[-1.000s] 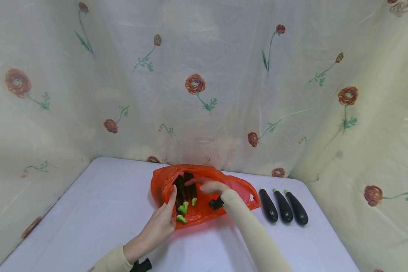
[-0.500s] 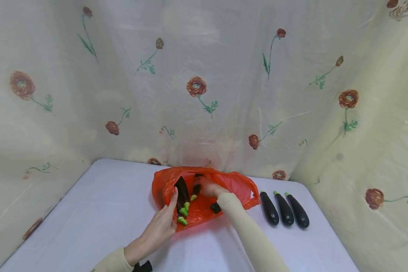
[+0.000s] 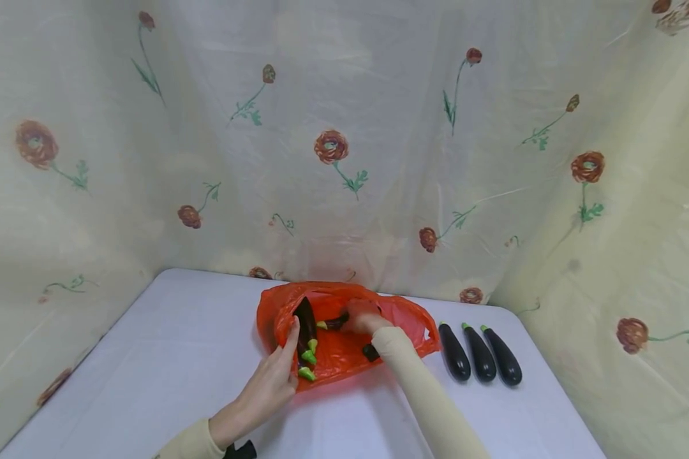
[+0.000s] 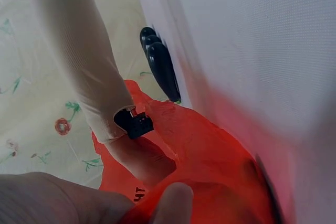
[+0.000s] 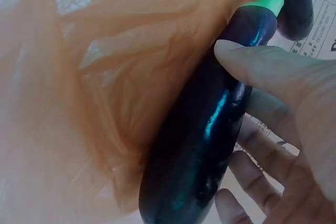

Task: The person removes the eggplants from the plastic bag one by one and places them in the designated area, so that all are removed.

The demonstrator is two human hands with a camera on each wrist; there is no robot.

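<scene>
An orange-red plastic bag (image 3: 344,357) lies at the table's far middle, its mouth facing me. My left hand (image 3: 268,381) grips the left edge of that mouth, thumb and fingers on the plastic. Inside, my right hand (image 3: 360,317) holds a dark purple eggplant (image 5: 194,129), thumb on its upper side and fingers along the other. In the head view its pale green stem end points left, and the hand covers the rest. Several other eggplants (image 3: 307,322) lie together at the bag's left side, green stem ends toward me.
Three more eggplants (image 3: 480,352) lie side by side on the white table (image 3: 207,331), right of the bag. A floral plastic curtain (image 3: 379,159) hangs behind the table and at both sides.
My right hand has picked out one eggplant inside the bag and shifted it right, away from the others, turning its stem end leftward. The left hand keeps its place on the bag.
</scene>
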